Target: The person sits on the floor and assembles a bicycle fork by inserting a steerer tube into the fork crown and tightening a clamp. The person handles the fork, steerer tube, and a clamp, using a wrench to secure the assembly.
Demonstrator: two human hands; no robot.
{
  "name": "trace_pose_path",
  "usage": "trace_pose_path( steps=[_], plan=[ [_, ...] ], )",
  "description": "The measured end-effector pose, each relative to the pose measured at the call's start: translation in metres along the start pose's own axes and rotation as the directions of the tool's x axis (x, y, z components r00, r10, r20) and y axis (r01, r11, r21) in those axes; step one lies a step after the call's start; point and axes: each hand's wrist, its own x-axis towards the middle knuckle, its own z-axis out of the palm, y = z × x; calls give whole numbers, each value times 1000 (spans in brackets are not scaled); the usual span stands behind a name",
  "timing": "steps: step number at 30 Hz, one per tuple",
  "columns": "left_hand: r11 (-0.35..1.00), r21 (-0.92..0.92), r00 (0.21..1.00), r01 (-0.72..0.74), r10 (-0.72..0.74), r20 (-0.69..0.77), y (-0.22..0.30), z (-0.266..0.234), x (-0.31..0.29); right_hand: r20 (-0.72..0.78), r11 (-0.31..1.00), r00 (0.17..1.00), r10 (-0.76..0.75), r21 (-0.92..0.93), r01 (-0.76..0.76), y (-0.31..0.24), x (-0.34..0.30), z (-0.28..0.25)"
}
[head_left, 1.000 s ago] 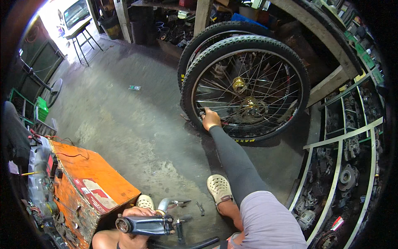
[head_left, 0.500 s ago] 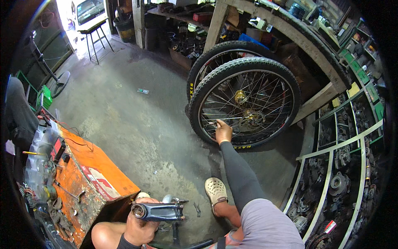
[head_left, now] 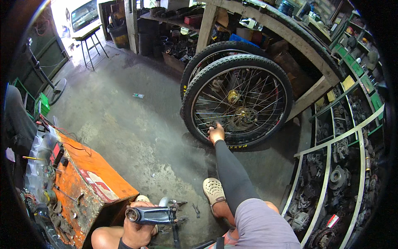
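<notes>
My left hand (head_left: pixel 139 233) is closed around a black bicycle part (head_left: pixel 153 215), a thick tube-like piece with a round open socket at its left end. Under it, a grey curved tube and a dark bar partly show. With my right arm stretched forward, my right hand (head_left: pixel 216 133) reaches the lower left of the front bicycle wheel (head_left: pixel 286 116). Its fingers are curled together among the spokes, next to a small dark spot I cannot make out. Gold hub parts and a brake disc (head_left: pixel 243 118) show through the spokes. A second bicycle wheel (head_left: pixel 187 74) stands right behind.
An orange worn box (head_left: pixel 105 170) stands at my left, crowded with small parts and wires. To the right, a metal rack (head_left: pixel 327 143) holds several greasy parts. A wooden bench frame (head_left: pixel 311 97) rises behind the wheels. A stool (head_left: pixel 88 33) stands near the doorway.
My right hand has moved slightly down against the wheel, and its fingers have curled in more. My left hand still holds the black part. The whole view has shifted a little.
</notes>
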Motion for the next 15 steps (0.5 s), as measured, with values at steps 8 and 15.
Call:
trace_pose_path(
  steps=[8,15],
  plan=[
    [999,30,1000,24,-24,-8,2,4,25,124,878,929,349,303,-371,11,52,13],
    [993,-71,995,90,-92,-23,-1,-1,21,-369,832,911,186,552,53,-11,57,21]
  ],
)
